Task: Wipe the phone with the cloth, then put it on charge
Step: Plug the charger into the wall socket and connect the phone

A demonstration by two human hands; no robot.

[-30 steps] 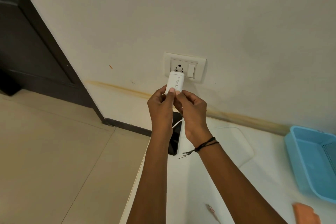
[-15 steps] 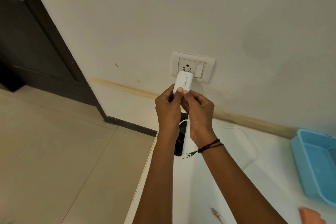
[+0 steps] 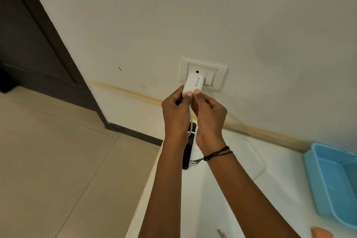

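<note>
Both of your forearms reach up toward the wall, wrists close together. Your left hand [image 3: 176,111] and right hand [image 3: 209,115] are curled shut on the white charger [image 3: 193,84], thumbs side by side on its lower end, its top pressed against the socket plate [image 3: 220,75]. Its cable [image 3: 190,120] drops to the black phone [image 3: 188,152] lying on the white counter [image 3: 222,189] beneath your wrists.

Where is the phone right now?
In the head view, the black phone lies on the white table near its left edge, below the wall socket, mostly hidden between the person's two wrists.
</note>
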